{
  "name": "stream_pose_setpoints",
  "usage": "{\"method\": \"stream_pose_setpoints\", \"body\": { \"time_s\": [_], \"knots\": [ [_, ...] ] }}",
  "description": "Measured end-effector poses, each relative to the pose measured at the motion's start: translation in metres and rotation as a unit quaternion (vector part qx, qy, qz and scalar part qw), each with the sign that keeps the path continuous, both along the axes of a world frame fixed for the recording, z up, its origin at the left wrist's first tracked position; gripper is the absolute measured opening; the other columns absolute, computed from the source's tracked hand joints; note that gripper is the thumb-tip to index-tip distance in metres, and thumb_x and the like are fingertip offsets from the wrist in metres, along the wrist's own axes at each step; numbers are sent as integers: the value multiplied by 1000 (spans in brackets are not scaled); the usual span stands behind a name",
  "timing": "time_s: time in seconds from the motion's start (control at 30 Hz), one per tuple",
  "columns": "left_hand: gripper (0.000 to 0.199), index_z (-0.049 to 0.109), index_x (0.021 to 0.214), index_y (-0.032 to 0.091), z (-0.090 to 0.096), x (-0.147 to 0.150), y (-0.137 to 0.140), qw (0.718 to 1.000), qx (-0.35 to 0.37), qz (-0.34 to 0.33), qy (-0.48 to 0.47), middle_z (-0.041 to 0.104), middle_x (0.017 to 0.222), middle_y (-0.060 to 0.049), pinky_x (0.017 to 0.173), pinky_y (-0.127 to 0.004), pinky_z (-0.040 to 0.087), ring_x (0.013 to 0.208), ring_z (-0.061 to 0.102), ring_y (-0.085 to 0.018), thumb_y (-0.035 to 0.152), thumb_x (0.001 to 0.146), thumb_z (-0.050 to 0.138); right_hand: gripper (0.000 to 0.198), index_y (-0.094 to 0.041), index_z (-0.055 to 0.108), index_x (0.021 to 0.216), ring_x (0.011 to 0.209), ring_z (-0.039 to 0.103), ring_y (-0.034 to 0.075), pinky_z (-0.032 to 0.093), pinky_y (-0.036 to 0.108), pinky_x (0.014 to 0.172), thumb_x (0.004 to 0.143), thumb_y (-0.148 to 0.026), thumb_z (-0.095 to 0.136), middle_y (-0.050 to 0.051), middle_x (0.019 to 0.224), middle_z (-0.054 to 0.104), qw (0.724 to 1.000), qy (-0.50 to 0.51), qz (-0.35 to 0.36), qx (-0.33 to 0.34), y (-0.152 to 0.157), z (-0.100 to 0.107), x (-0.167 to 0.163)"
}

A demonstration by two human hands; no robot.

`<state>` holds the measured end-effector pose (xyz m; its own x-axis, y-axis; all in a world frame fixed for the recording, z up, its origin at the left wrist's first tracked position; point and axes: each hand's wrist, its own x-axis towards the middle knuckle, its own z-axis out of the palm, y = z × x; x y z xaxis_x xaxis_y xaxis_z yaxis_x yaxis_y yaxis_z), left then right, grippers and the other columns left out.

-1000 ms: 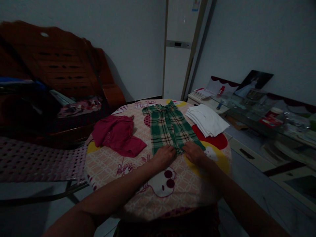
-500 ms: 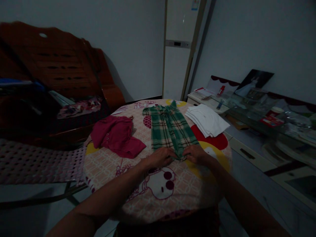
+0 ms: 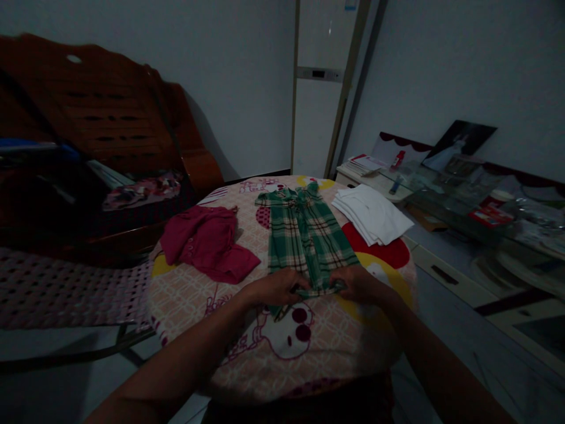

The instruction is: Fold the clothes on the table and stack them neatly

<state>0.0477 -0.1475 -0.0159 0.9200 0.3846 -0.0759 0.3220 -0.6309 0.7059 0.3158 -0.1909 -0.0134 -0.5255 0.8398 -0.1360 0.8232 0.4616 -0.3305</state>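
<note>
A green plaid shirt (image 3: 304,235) lies spread over the middle of the round table, its collar end pointing away from me. My left hand (image 3: 280,288) pinches the near hem on the left, and a corner of the cloth hangs out below it. On the right side of the same hem, my right hand (image 3: 355,284) is closed on the fabric. Left of the shirt is a crumpled magenta garment (image 3: 207,244) with buttons. Folded white cloth (image 3: 373,213) rests at the right.
A patterned cloth (image 3: 339,341) covers the table. Behind on the left stands a carved wooden bench (image 3: 101,112), with a woven seat (image 3: 66,288) nearer me. A glass-topped cabinet (image 3: 454,200) with clutter runs along the right, and a tall white unit (image 3: 318,123) stands at the back.
Both hands have moved slightly apart. The gathered hem between them is now spread wider and flatter, and a corner shows beneath my left hand.
</note>
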Motion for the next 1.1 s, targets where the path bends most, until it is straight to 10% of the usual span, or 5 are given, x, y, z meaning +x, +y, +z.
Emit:
{"method": "stream_pose_setpoints", "body": {
  "time_s": [0.33,0.63,0.77,0.93,1.1],
  "knots": [
    [34,67,100,24,28,-8,2,987,139,33,80,72,94,-2,77,-24,46,89,66,-19,8,74,53,30,-16,70,98,95,66,24,43,29,79,77,-5,52,13,102,73,984,-108,-129,64,-5,18,17],
    [50,69,118,22,76,1,124,894,281,306,166,70,119,-9,99,-35,47,116,62,-27,3,76,51,35,-13,68,113,104,61,26,42,33,89,84,-6,49,15,110,70,955,-132,-140,228,137,65,-8],
    [50,62,130,17,61,-2,136,851,330,393,110,63,131,-13,104,-37,45,123,58,-27,5,83,48,39,-10,66,122,111,59,28,43,37,96,88,-7,46,18,118,67,948,-89,-164,260,159,55,-23],
    [42,64,126,21,13,-16,95,920,271,262,108,67,127,-9,103,-32,47,117,63,-24,15,85,55,39,-10,68,120,111,62,26,44,34,96,87,-5,48,17,119,69,974,-88,-119,174,126,23,-13],
    [38,63,125,20,-28,-21,73,918,288,242,124,69,123,-11,92,-32,52,110,67,-24,18,88,52,41,-10,68,116,113,61,25,43,33,99,84,1,46,17,119,68,977,-143,-49,150,103,-4,-4]
  ]
}}
